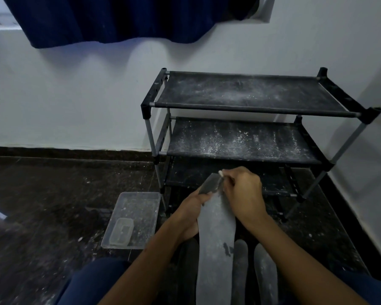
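The left hand (pixel 191 214) grips the long dusty grey sheet (pixel 217 238), the right hand (pixel 244 192) pinches a small white bit (pixel 220 172) at its far end, so the work seems early.

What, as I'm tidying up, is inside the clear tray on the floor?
A smaller clear container lies in the tray's near-left corner; what it holds cannot be made out.
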`<control>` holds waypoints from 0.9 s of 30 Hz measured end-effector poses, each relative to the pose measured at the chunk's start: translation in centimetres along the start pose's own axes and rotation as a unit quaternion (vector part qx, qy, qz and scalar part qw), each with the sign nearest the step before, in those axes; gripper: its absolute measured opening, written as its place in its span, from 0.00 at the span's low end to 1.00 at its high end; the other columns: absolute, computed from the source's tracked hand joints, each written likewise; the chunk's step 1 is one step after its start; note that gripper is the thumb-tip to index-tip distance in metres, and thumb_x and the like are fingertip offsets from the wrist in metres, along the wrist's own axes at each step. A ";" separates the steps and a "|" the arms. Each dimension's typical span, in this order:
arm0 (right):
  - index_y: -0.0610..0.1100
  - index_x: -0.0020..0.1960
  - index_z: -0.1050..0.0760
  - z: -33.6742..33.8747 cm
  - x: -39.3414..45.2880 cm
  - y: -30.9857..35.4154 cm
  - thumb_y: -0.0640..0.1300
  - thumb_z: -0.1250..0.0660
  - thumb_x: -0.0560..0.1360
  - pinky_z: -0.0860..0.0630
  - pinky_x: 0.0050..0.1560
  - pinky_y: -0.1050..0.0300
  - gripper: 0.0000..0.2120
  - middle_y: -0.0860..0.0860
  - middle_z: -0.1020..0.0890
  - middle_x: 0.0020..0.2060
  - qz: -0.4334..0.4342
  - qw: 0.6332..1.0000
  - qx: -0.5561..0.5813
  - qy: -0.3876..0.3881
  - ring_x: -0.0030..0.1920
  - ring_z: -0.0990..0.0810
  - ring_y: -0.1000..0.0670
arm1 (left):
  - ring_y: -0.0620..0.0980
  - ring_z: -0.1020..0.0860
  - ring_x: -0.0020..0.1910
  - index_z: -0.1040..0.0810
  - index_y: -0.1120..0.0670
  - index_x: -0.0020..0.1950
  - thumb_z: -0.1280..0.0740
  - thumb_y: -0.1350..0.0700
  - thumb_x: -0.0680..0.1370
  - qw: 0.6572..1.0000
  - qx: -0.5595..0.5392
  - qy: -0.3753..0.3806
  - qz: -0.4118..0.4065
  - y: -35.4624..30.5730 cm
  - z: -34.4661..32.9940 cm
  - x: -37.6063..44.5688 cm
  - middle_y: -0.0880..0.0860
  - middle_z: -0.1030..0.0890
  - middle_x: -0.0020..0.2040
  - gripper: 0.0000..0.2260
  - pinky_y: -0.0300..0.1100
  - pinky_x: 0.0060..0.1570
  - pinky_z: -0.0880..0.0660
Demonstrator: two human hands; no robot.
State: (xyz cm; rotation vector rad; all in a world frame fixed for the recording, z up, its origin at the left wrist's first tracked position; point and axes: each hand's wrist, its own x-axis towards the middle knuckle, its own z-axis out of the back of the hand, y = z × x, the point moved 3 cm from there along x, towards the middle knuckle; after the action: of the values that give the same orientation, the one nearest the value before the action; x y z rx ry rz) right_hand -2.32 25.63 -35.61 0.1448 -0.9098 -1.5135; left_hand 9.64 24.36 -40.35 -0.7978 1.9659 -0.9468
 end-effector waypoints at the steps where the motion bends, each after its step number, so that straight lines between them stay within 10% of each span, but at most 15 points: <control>1: 0.39 0.50 0.19 0.0 0.2 -0.3 0.36 0.34 0.74 0.30 0.40 0.73 0.07 0.45 0.18 0.43 -0.011 1.000 0.004 -0.003 0.39 0.21 0.52 | 0.52 0.20 0.49 0.25 0.56 0.63 0.44 0.62 0.81 1.000 0.006 -0.004 0.004 0.0 0.0 -0.1 0.56 0.18 0.51 0.13 0.44 0.50 0.24; 10: 0.43 0.39 0.19 -0.7 -0.5 0.2 0.41 0.32 0.74 0.25 0.35 0.68 0.07 0.53 0.18 0.31 -0.034 0.997 0.062 0.009 0.30 0.21 0.58 | 0.53 0.20 0.47 0.26 0.63 0.63 0.44 0.56 0.82 0.999 -0.033 -0.012 -0.002 -0.1 0.3 0.1 0.60 0.19 0.50 0.15 0.43 0.46 0.22; 27: 0.41 0.47 0.17 0.0 0.1 0.2 0.35 0.31 0.71 0.27 0.42 0.69 0.06 0.46 0.18 0.42 0.015 1.000 0.019 0.013 0.39 0.20 0.52 | 0.55 0.19 0.50 0.23 0.59 0.60 0.43 0.55 0.82 1.000 -0.028 -0.005 -0.010 -0.4 0.3 -0.4 0.60 0.18 0.53 0.13 0.47 0.51 0.23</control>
State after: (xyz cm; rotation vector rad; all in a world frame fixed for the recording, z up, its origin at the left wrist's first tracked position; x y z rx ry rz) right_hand -2.18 25.57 -35.49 0.1775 -0.9155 -1.4648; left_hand 10.17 24.38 -40.04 -0.8537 1.9880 -0.9008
